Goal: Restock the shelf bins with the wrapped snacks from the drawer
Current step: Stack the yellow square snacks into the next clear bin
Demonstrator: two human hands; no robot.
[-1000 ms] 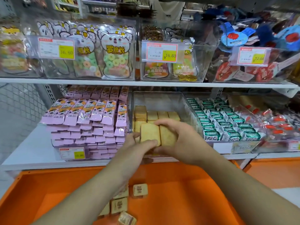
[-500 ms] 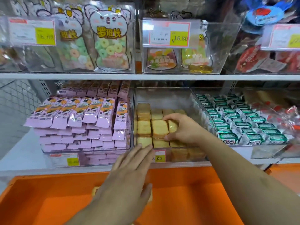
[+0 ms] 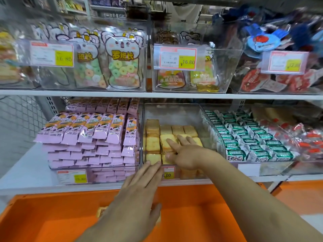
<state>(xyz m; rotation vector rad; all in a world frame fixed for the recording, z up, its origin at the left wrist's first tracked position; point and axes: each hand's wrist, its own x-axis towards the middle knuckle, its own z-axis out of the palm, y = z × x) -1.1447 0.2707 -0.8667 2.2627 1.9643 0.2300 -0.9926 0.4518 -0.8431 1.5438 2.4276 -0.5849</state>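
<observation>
Snacks (image 3: pixel 166 139), pale yellow squares in clear wrap, lie in rows at the front of the clear middle bin (image 3: pixel 174 110) on the lower shelf; behind them the bin floor is bare to its back wall. Pink packets (image 3: pixel 90 137) crowd its left wall, green ones (image 3: pixel 244 137) its right. My right hand (image 3: pixel 185 152) rests flat on the snacks, fingers straight. My left hand (image 3: pixel 139 194) hangs spread and holding nothing over the orange drawer (image 3: pixel 52 215), fingertips near the bin's front edge

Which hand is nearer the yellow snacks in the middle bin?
Right. The right hand lies on the yellow snacks inside the bin; the left hand hovers open over the orange drawer, short of them.
</observation>
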